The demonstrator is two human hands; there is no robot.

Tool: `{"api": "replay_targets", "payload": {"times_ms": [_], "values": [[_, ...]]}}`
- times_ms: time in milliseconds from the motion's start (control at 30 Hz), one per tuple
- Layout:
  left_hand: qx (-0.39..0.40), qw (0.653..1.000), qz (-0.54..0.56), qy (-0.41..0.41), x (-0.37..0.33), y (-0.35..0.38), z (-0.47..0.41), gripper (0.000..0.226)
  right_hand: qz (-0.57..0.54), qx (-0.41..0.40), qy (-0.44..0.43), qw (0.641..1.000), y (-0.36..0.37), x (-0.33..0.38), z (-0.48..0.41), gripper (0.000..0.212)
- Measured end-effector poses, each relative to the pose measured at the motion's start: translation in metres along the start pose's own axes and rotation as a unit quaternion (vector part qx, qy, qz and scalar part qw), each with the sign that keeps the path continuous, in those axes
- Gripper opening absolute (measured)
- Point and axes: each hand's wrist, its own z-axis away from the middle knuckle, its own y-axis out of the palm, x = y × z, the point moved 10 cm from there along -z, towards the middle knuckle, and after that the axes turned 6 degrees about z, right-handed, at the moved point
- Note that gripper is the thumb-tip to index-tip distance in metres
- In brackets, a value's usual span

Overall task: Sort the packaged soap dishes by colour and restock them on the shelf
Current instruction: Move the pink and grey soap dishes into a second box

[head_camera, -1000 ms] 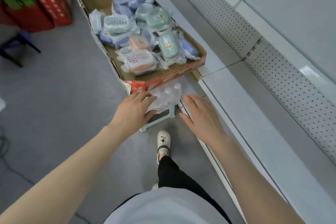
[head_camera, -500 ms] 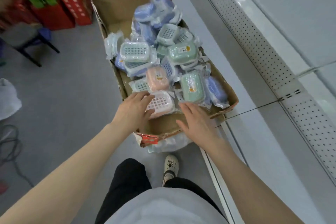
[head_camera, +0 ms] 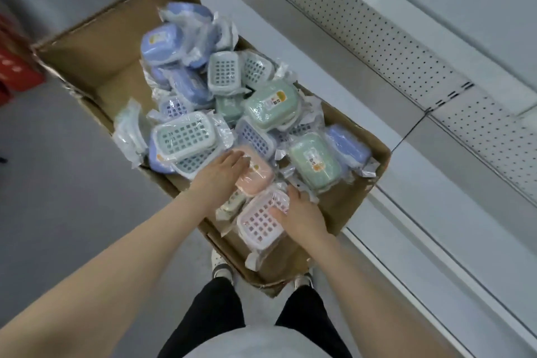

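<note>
An open cardboard box holds several plastic-wrapped soap dishes in blue, green and pink. My left hand rests with straight fingers on a pink dish lying lid-up near the box's front. My right hand grips the right edge of a second pink dish, which lies with its white grid upward at the front of the box. Another green dish lies just right of my hands.
A white shelf board with a perforated back panel runs along the right side, bare. Red cartons stand on the grey floor at far left. My legs and shoes are below the box.
I have stepped closer and leaned over the box. My left hand moved forward onto the lid-up pink dish. My right hand went into the box and took hold of the grid-up pink dish.
</note>
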Motion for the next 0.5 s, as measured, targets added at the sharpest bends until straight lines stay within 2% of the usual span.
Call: {"api": "replay_targets", "payload": {"times_ms": [133, 267, 400, 500], "values": [[0.065, 0.993, -0.068, 0.077, 0.005, 0.012, -0.027, 0.08, -0.079, -0.046, 0.067, 0.994, -0.007, -0.001, 0.003, 0.059], [0.108, 0.981, -0.107, 0.122, -0.002, 0.02, -0.042, 0.084, -0.142, -0.094, 0.121, 0.978, -0.032, -0.012, 0.018, 0.05], [0.104, 0.98, -0.106, 0.132, -0.009, 0.015, -0.044, 0.089, -0.088, -0.265, 0.108, 0.954, -0.094, -0.024, 0.045, 0.046], [0.089, 0.989, -0.062, 0.1, -0.008, 0.009, -0.037, 0.089, 0.021, -0.374, 0.093, 0.923, -0.134, -0.016, 0.068, 0.038]]}}
